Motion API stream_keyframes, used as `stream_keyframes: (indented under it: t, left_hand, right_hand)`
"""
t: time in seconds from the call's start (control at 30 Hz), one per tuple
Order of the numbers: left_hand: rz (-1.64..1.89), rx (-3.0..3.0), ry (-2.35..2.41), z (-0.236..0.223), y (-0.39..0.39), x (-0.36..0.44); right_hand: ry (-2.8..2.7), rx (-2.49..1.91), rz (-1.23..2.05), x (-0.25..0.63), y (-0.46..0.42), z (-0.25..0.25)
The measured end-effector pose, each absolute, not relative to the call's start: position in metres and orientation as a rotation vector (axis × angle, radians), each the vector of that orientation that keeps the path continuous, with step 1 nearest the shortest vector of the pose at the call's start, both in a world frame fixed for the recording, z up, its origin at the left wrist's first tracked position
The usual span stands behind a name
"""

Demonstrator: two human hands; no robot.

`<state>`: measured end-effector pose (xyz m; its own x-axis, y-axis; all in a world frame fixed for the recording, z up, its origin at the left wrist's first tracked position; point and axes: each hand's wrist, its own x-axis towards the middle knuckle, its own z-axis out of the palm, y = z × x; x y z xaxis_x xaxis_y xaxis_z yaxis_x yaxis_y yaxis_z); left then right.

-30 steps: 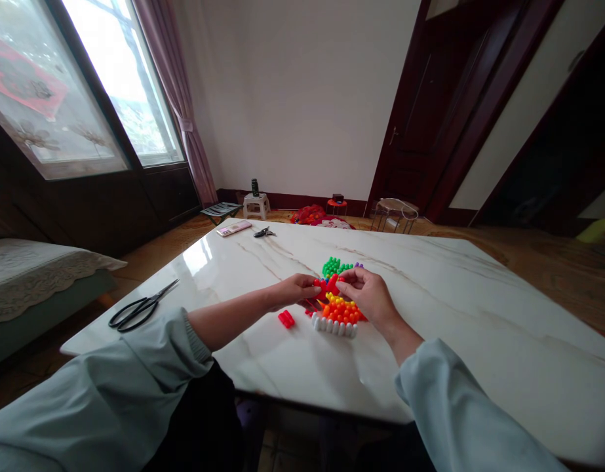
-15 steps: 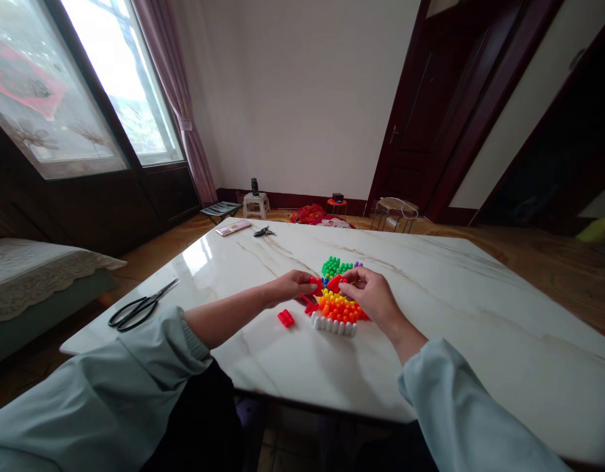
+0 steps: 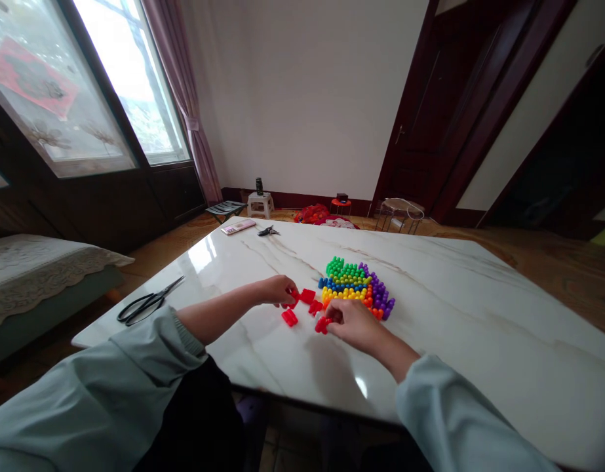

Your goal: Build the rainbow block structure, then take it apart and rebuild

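Observation:
My left hand [image 3: 281, 290] is closed on a red plastic piece [image 3: 293, 301], low over the table. My right hand [image 3: 349, 319] pinches another red knobbed piece [image 3: 322, 325] at the front left of a cluster of beaded plastic pieces. That cluster lies in coloured rows: green [image 3: 337, 266], blue [image 3: 326, 284], yellow [image 3: 339, 295], orange [image 3: 375, 313] and purple [image 3: 379, 288]. Between my hands are loose red pieces [image 3: 307, 296], and one more red piece [image 3: 289, 318] lies nearer to me. The white row is almost wholly hidden by my right hand and its piece.
Black-handled scissors [image 3: 147, 305] lie on the left of the marble-patterned table [image 3: 454, 314]. A phone [image 3: 238, 227] and a small dark object with metal parts [image 3: 268, 231] rest near its far edge. Beyond stand a white stool [image 3: 261, 204] and a round stool [image 3: 399, 211].
My hands have come apart from above the cluster. The left moved left and slightly down, the right toward me, each with a red piece. The blue and purple rows now show more.

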<state>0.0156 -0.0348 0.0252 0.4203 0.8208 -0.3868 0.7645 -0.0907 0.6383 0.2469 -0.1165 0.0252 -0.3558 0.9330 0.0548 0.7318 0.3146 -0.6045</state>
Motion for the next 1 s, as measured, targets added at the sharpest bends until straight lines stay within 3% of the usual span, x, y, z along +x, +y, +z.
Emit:
stream_keyframes:
  t: [0.3, 0.53, 0.77, 1.0]
  left_hand:
    - [-0.067, 1.934, 1.604, 0.006, -0.029, -0.001]
    - [-0.032, 1.886, 1.633, -0.006, -0.018, -0.004]
    - [-0.09, 1.917, 1.649, -0.005, -0.017, -0.009]
    - [-0.062, 2.161, 1.634, 0.012, -0.021, -0.017]
  right_hand:
    - [-2.071, -1.615, 0.43, 0.211, -0.086, 0.028]
    - [-2.076, -1.677, 0.51, 0.194, -0.055, 0.008]
    - [-2.204, -1.728, 0.588, 0.181, -0.04, -0.009]
    - [-2.315, -1.852, 0.358, 0.182, -0.043, 0.011]
